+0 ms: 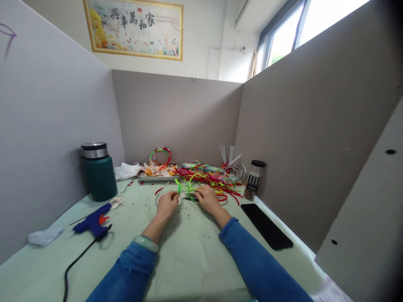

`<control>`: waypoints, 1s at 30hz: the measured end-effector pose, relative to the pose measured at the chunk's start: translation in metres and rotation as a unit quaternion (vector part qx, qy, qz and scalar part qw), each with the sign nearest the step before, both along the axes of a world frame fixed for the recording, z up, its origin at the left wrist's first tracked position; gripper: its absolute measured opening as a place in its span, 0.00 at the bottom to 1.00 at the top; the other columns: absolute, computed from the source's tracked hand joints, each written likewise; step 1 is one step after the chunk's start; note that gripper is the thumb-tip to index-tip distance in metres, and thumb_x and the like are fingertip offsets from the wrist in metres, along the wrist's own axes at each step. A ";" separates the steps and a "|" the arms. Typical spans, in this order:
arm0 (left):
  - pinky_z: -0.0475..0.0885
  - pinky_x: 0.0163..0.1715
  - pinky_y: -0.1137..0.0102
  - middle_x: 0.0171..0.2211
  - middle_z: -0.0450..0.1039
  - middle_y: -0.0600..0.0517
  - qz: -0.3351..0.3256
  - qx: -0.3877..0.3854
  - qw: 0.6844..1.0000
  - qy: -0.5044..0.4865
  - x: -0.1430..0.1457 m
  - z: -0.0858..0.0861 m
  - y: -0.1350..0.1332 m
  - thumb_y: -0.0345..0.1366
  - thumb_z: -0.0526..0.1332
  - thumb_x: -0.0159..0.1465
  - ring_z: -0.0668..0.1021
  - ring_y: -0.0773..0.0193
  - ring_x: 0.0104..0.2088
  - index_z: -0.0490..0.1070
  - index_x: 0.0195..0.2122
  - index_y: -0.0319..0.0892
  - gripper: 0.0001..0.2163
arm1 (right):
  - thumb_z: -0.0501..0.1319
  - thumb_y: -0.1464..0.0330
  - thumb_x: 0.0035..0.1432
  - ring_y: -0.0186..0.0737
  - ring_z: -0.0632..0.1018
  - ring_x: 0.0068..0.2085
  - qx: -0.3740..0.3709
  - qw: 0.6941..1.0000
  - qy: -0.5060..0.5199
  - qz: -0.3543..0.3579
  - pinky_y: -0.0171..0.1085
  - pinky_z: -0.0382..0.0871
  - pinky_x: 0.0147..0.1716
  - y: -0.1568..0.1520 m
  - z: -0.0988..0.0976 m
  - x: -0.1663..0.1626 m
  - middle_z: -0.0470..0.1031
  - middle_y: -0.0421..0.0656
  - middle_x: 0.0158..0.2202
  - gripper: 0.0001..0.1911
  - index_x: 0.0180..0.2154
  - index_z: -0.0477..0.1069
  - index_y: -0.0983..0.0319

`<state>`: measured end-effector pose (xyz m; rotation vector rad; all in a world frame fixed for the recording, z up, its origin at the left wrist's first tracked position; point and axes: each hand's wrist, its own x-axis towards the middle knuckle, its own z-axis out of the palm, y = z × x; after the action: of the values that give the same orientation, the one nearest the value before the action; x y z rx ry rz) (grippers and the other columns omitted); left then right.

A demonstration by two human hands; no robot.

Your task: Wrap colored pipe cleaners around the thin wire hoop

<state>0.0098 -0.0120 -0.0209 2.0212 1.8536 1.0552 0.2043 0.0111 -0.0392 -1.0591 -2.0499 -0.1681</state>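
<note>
Apparently partway: left fingers (pixel 175 196) and right fingers (pixel 199 193) closed on green stems (pixel 179 188); ring (pixel 170 155) formed, red stems (pixel 190 172) unworked.

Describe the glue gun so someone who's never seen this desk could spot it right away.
On the pale green tabletop, find the tall teal bottle near the left partition. The glue gun lies in front of it, left of the person's left hand. Its dark blue body, orange-red trigger and black cord set it apart from the pale wad beside it.
</note>
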 end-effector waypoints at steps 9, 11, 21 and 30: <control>0.61 0.29 0.74 0.27 0.76 0.52 -0.014 0.009 1.000 -0.015 0.000 -0.001 0.000 0.36 0.52 0.59 0.73 0.66 0.28 0.74 0.29 0.41 0.12 | 0.54 0.68 0.60 0.39 0.70 0.38 0.025 0.985 -0.095 0.140 0.40 0.61 0.41 -0.015 0.001 -0.028 0.76 0.44 0.33 0.09 0.34 0.74 0.60; 0.62 0.30 0.74 0.29 0.76 0.51 -0.013 0.007 1.000 -0.012 0.000 -0.001 0.000 0.35 0.52 0.59 0.74 0.66 0.29 0.74 0.29 0.41 0.12 | 0.55 0.69 0.59 0.39 0.70 0.38 0.035 0.976 -0.124 0.173 0.40 0.61 0.41 -0.017 0.000 -0.036 0.75 0.43 0.33 0.08 0.34 0.73 0.60; 0.62 0.32 0.73 0.34 0.77 0.50 -0.003 0.018 1.000 0.016 0.000 -0.004 0.003 0.37 0.54 0.59 0.75 0.64 0.32 0.76 0.35 0.42 0.12 | 0.54 0.65 0.59 0.41 0.72 0.40 -0.032 0.996 0.060 0.053 0.41 0.61 0.44 0.004 -0.001 -0.007 0.76 0.45 0.35 0.14 0.27 0.74 0.61; 0.61 0.31 0.73 0.33 0.77 0.52 -0.020 0.015 0.999 0.026 0.002 -0.004 0.000 0.36 0.53 0.58 0.74 0.64 0.33 0.76 0.33 0.43 0.11 | 0.55 0.62 0.54 0.39 0.77 0.33 -0.268 0.772 0.575 0.044 0.38 0.72 0.31 0.064 0.013 0.040 0.75 0.45 0.34 0.15 0.41 0.67 0.61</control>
<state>0.0114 -0.0122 -0.0249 2.1132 1.8232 1.0369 0.2439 0.0749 -0.0266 -0.9790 -0.9729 0.9589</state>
